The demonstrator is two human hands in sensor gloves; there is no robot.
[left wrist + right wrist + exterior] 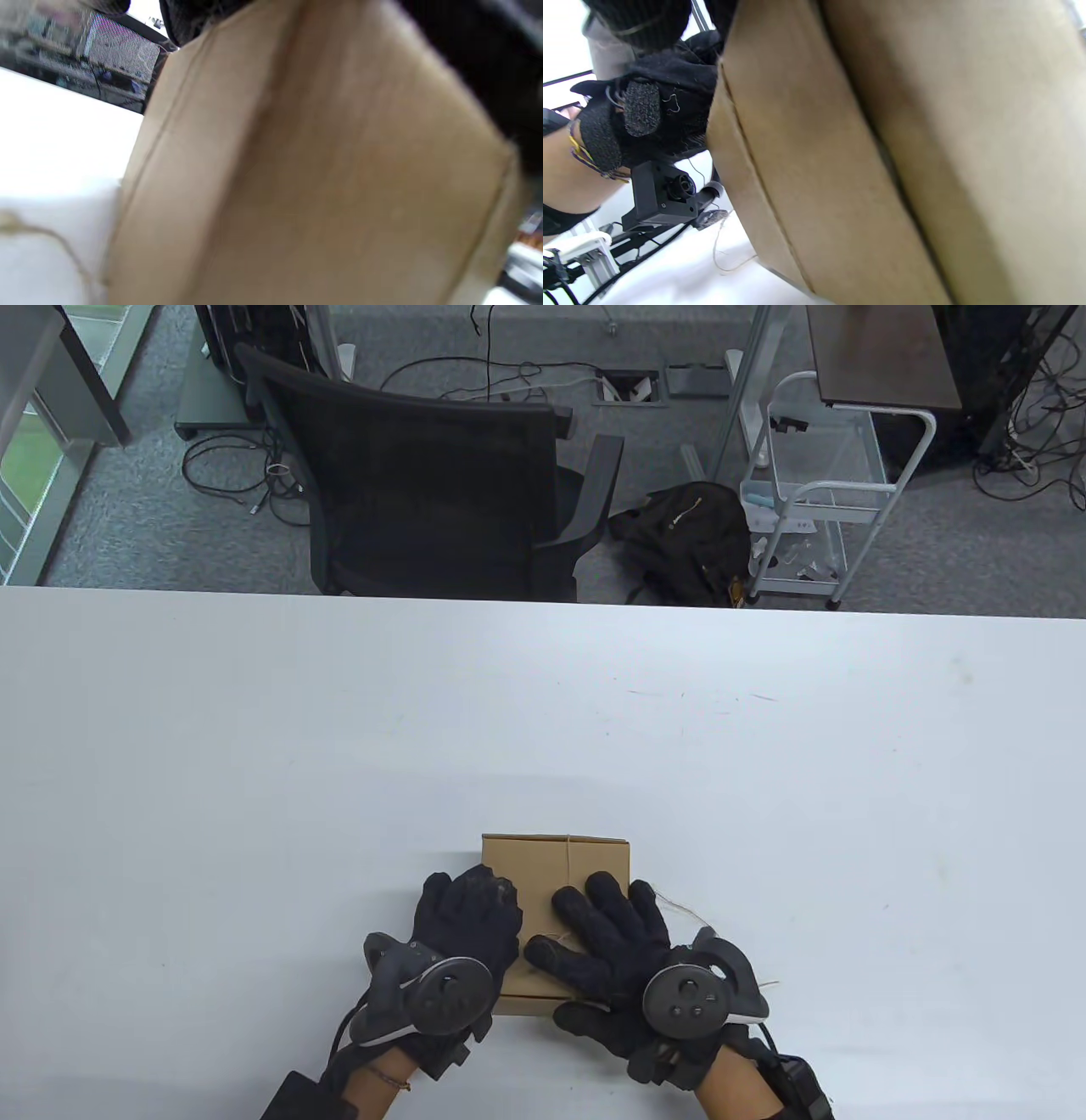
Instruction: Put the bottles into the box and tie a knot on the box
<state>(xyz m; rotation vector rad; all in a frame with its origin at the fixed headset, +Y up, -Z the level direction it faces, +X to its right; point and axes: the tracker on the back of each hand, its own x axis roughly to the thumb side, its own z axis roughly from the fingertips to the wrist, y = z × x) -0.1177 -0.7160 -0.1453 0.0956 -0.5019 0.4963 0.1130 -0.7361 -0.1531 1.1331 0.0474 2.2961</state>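
Box (556,874), brown cardboard, flaps closed, sits on white bench (254,780) near the front edge, centre. It fills most of both wrist views. No bottles visible; box is shut so can't tell what's inside.

Left hand (467,920) is at the box's left side, fingers (475,891) curled over the top-left edge & side, gripping it. Right hand (611,929) lies on top of the box's right half, fingers (585,903) fairly straight & spread, pressing flat on the lid w/ thumb pointing toward the left hand. Can't tell if it pinches the string under the palm.

String (568,857), thin & pale, runs over the lid front-to-back along the centre seam. A loose end trails on the bench just right of the box by the right hand, another strand near the right wrist. In right wrist view a loop of string (721,250) lies on the bench beside the box's lower corner.
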